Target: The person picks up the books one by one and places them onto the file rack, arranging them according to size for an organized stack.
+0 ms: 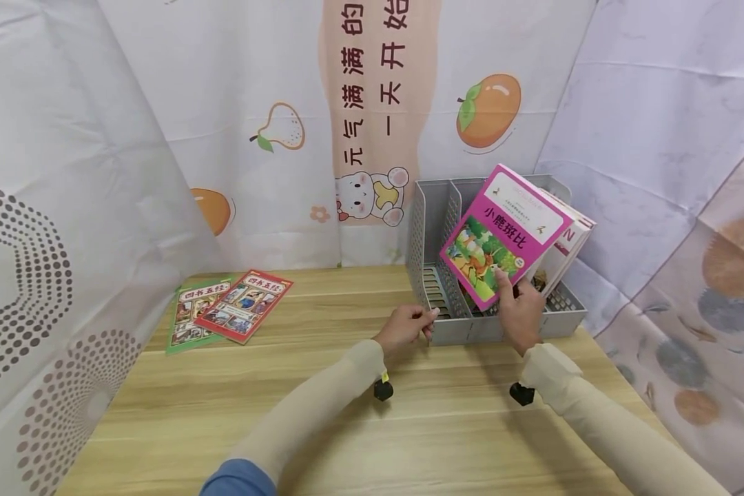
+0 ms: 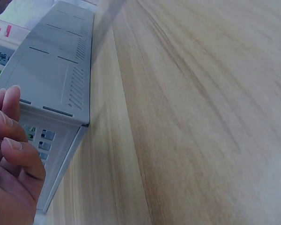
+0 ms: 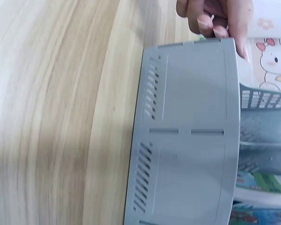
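My right hand (image 1: 522, 313) grips a pink-bordered children's book (image 1: 513, 231) by its lower right edge, thumb on the cover. The book is tilted over a grey file rack (image 1: 455, 333), its lower part between the dividers. With thumb and fingers, my left hand (image 1: 407, 326) pinches the rack's front left corner. In the left wrist view the left hand's fingers (image 2: 18, 154) curl at that corner. The right wrist view shows the left thumb (image 3: 239, 28) over the rim. Right behind the pink book leans a white book (image 1: 573, 238), partly hidden.
Two thin booklets lie overlapping at the table's left: a red one (image 1: 246, 303) on top of a green one (image 1: 182, 324). A printed curtain (image 1: 235, 69) hangs behind the wooden table (image 1: 285, 386). Another cloth (image 1: 669, 227) borders the right side.
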Action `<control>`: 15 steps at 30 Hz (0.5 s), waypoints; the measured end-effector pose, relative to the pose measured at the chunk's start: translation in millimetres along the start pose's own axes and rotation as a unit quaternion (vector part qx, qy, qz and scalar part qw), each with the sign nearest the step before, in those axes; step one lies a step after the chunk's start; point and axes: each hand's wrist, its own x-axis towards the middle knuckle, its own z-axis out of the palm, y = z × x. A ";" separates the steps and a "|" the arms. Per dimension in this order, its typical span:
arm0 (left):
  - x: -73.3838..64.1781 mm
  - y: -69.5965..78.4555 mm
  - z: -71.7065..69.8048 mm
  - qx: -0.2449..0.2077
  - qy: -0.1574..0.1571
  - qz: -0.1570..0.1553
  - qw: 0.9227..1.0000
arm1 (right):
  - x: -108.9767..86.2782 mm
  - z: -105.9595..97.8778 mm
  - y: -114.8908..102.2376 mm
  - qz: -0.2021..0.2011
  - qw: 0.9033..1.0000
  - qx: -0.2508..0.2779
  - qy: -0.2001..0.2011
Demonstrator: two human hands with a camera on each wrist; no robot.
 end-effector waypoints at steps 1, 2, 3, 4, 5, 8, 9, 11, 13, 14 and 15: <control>0.3 -0.5 0.5 -0.002 0.002 0.002 1.000 | 1.0 -1.7 1.3 0.001 1.000 -0.004 0.007; 0.4 -1.0 1.1 -0.005 0.003 0.003 1.000 | 2.0 -3.4 2.6 0.000 1.000 -0.010 0.015; 0.5 -1.6 1.6 -0.007 0.005 0.003 1.000 | 3.1 -5.1 4.2 -0.001 1.000 -0.016 0.025; 0.5 -2.1 2.1 -0.008 0.006 0.003 1.000 | 4.0 -6.8 5.4 -0.003 0.999 -0.022 0.032; 0.5 -2.7 2.5 -0.008 0.008 0.002 1.000 | 4.6 -8.5 7.1 -0.003 0.999 -0.028 0.038; 0.4 -3.6 3.6 -0.009 0.012 -0.002 1.000 | 5.0 -13.5 9.6 0.004 0.998 -0.039 0.049; 0.1 -3.3 3.5 -0.010 0.012 -0.005 1.000 | 5.2 -14.8 10.3 0.007 0.998 -0.043 0.050; -0.4 -2.2 3.1 -0.017 0.013 -0.008 1.000 | 5.7 -17.0 12.0 0.015 0.997 -0.054 0.051; -0.8 -0.5 2.5 -0.020 0.012 -0.012 1.000 | 6.6 -18.6 13.1 0.023 0.996 -0.067 0.049; -1.0 0.4 2.2 -0.022 0.010 -0.013 1.000 | 7.4 -19.3 13.6 0.028 0.996 -0.075 0.045; -1.0 1.1 2.1 -0.022 0.008 -0.012 1.000 | 7.8 -19.8 14.1 0.033 0.995 -0.090 0.042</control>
